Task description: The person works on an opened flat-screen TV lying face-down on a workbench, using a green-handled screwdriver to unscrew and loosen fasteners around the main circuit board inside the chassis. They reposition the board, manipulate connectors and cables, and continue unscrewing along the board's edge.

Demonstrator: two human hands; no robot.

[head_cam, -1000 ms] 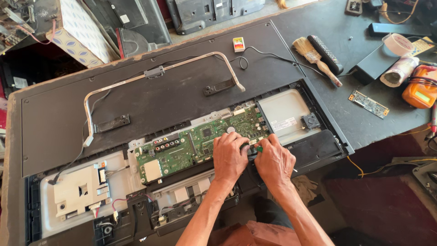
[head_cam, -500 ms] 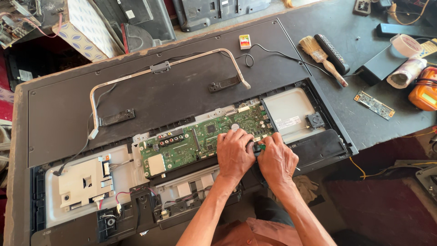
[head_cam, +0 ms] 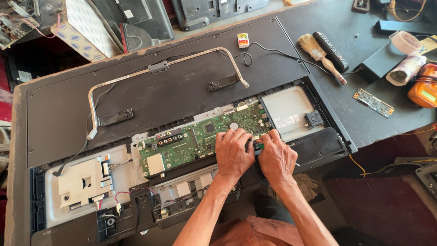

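A large flat-screen television (head_cam: pixel 136 95) lies face down on the workbench, its lower back cover off. A green circuit board (head_cam: pixel 191 139) sits exposed in the middle. My left hand (head_cam: pixel 233 152) lies flat on the board's lower right part, fingers slightly apart. My right hand (head_cam: pixel 276 157) is beside it, touching it, at the board's right edge. It is curled around a small dark tool with a green handle (head_cam: pixel 257 146) that shows between the two hands. The tool's tip is hidden.
A white power board (head_cam: pixel 84 180) sits at the lower left of the set. A grey metal plate (head_cam: pixel 287 111) lies right of the green board. On the bench at right are a brush (head_cam: pixel 318 54), a remote control (head_cam: pixel 331 49), a small narrow circuit strip (head_cam: pixel 373 102), tape rolls (head_cam: pixel 404 42) and an orange meter (head_cam: pixel 423 89).
Both hands stay at the same spot on the green board's right end, with only small finger shifts. The view has tilted slightly.
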